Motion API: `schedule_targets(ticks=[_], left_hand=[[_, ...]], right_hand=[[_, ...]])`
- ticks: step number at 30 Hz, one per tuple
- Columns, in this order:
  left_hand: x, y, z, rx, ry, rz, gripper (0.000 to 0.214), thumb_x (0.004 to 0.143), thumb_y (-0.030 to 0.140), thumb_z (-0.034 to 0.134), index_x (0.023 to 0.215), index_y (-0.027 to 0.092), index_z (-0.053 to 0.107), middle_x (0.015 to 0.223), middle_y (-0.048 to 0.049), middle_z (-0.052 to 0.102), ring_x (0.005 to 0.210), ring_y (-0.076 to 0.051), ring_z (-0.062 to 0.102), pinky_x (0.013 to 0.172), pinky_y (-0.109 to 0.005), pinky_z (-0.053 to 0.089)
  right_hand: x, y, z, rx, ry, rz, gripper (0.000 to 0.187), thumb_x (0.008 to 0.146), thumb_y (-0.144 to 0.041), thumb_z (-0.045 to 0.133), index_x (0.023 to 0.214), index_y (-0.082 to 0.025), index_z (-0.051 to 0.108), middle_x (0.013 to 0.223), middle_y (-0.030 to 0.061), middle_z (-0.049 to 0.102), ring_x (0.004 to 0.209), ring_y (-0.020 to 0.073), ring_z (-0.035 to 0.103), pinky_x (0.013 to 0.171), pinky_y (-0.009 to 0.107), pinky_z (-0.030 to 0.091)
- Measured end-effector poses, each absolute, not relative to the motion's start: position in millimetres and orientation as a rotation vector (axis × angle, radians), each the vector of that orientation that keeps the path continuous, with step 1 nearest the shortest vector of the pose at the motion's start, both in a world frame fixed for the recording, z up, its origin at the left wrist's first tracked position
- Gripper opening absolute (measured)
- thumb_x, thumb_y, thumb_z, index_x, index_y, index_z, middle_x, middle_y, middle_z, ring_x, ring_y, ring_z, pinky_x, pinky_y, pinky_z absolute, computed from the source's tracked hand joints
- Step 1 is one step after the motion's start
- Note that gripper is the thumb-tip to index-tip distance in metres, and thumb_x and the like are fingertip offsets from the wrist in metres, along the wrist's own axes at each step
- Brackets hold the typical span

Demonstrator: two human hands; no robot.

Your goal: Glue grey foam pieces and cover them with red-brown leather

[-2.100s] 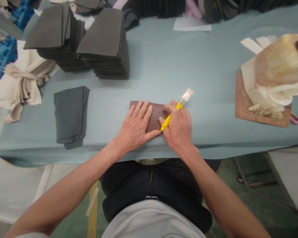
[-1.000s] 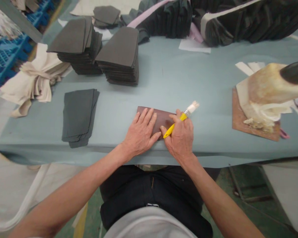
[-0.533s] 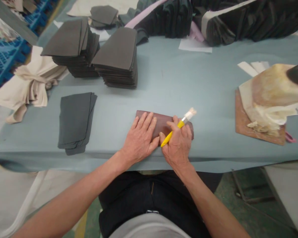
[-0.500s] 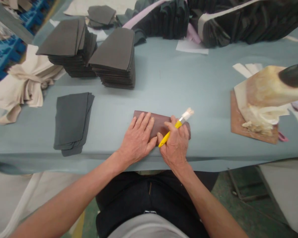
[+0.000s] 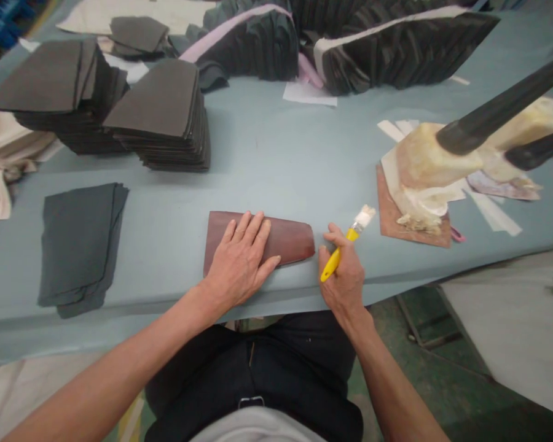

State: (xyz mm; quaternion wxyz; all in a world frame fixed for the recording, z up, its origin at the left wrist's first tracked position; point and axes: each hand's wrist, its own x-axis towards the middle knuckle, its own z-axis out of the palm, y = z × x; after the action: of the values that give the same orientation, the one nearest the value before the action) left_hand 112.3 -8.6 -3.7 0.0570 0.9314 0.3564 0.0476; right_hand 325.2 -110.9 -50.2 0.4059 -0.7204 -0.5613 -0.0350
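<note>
My left hand (image 5: 237,261) lies flat with fingers spread on a reddish-brown panel (image 5: 290,239), which tapers to a rounded right end near the table's front edge. The hand covers part of the panel's left half. Just right of the panel, apart from it, my right hand (image 5: 343,270) is closed around a yellow-handled paintbrush (image 5: 334,263). The brush slants up to the right, its pale bristles pointing away from me. Farther right stands a glue-crusted, yellowish container (image 5: 424,156) on a brown board (image 5: 389,209), with a dark handle (image 5: 498,107) rising from it.
Two tall stacks of dark panels, one left (image 5: 41,77) and one nearer the middle (image 5: 159,101), stand at the back left. A low pile of dark pieces (image 5: 78,242) lies in front of them. Bundled dark pieces (image 5: 396,55) line the back, on a blue-grey tabletop (image 5: 267,159).
My right hand has lifted off the panel and shifted right with the brush, baring the panel's rounded end. My left hand stays flat on it. The view has swung to the right.
</note>
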Motion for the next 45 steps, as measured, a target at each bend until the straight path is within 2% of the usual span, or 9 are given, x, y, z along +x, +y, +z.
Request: schedule_targets(ticks=[8,13,16,19,22,24,31,37,45], left_hand=[[117,-12,-5,2.857,1.083,0.093,0.072,0.112,0.053,0.043,0.167,0.006,0.041,0.177,-0.0209,0.035,0.166,-0.042,0.031,0.134,-0.062,0.032],[121,-18,-8,2.830,1.099,0.152,0.072,0.113,0.052,0.043,0.165,0.003,0.040,0.178,-0.0219,0.033,0.166,-0.040,0.031,0.136,-0.058,0.030],[117,-28,-9,2.796,1.011,0.287,0.070,0.111,0.052,0.048,0.161,0.004,0.045,0.175,-0.0225,0.039,0.166,-0.039,0.033,0.135,-0.056,0.030],[99,-45,-9,2.748,0.900,0.514,0.060,0.110,0.047,0.053,0.155,0.008,0.051,0.167,-0.0194,0.052,0.162,-0.038,0.040,0.135,-0.053,0.032],[65,-61,-8,2.645,1.009,0.722,0.049,0.110,0.040,0.059,0.150,0.013,0.055,0.156,-0.0172,0.064,0.158,-0.034,0.047,0.132,-0.050,0.036],[39,-67,-10,2.567,1.176,0.802,0.050,0.107,0.039,0.065,0.150,0.014,0.054,0.150,-0.0178,0.068,0.153,-0.033,0.052,0.128,-0.049,0.041],[-14,-65,-27,2.467,1.417,0.806,0.057,0.103,0.047,0.072,0.147,0.015,0.055,0.143,-0.0178,0.071,0.142,-0.036,0.059,0.121,-0.053,0.046],[-8,-65,-34,2.380,1.361,0.874,0.046,0.104,0.041,0.071,0.140,0.015,0.060,0.135,-0.0154,0.075,0.136,-0.035,0.062,0.118,-0.053,0.046],[-6,-64,-31,2.332,1.353,0.923,0.032,0.106,0.032,0.064,0.133,0.015,0.065,0.129,-0.0117,0.079,0.132,-0.032,0.067,0.116,-0.049,0.048]], right_hand=[[322,-94,-41,-1.703,-1.524,-0.102,0.021,0.107,-0.030,0.060,0.125,-0.022,0.064,0.140,0.0132,0.073,0.121,0.0258,0.075,0.105,0.043,0.059],[320,-81,-43,-1.626,-1.657,-0.139,0.018,0.107,-0.030,0.060,0.122,-0.021,0.064,0.135,0.0130,0.075,0.114,0.0263,0.075,0.099,0.041,0.057],[318,-77,-48,-1.613,-1.698,-0.117,0.019,0.106,-0.032,0.062,0.121,-0.021,0.065,0.134,0.0132,0.076,0.119,0.0286,0.073,0.102,0.044,0.054],[318,-77,-50,-1.622,-1.727,-0.132,0.022,0.105,-0.034,0.065,0.123,-0.021,0.064,0.134,0.0132,0.076,0.120,0.0295,0.073,0.104,0.045,0.052],[319,-78,-42,-1.629,-1.743,-0.172,0.025,0.103,-0.036,0.070,0.122,-0.021,0.064,0.135,0.0135,0.075,0.125,0.0318,0.071,0.108,0.047,0.051],[317,-78,-32,-1.625,-1.774,-0.199,0.027,0.101,-0.036,0.072,0.122,-0.021,0.064,0.136,0.0133,0.075,0.127,0.0334,0.071,0.108,0.048,0.052],[276,-73,-1,-1.410,-2.036,-0.107,0.040,0.097,-0.040,0.081,0.125,-0.021,0.059,0.137,0.0144,0.074,0.120,0.0302,0.074,0.102,0.042,0.057],[258,-69,-7,-1.396,-2.242,-0.031,0.052,0.098,-0.055,0.078,0.129,-0.018,0.057,0.141,0.0172,0.071,0.120,0.0320,0.073,0.101,0.042,0.056],[257,-65,-3,-1.402,-2.347,-0.075,0.053,0.094,-0.045,0.085,0.130,-0.019,0.055,0.135,0.0167,0.073,0.121,0.0314,0.074,0.102,0.043,0.056]])
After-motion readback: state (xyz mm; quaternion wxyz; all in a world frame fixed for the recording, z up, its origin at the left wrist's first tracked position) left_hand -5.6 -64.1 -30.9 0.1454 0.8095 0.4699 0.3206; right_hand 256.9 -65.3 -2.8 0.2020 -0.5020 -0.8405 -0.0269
